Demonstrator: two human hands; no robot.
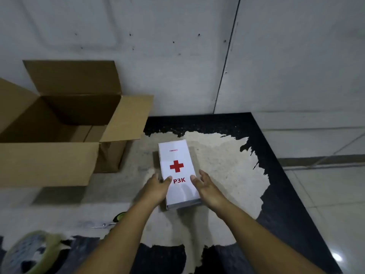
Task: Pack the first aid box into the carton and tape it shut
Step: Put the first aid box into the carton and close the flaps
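First aid box (178,171) lies flat on the worn table (227,155), right of the open carton (59,123). Left hand (158,186) and right hand (205,186) flank it, fingers spread, thumbs touching its top; firm grip unclear. Tape roll (29,252) near left.

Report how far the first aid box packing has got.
Done: the carton stands open, flaps up, nothing visible inside. In hand: the left hand and right hand flank the first aid box, which lies on the worn table; a firm grip cannot be confirmed. Left: put the box in the carton, fold the flaps, then seal with the tape roll at the near left.
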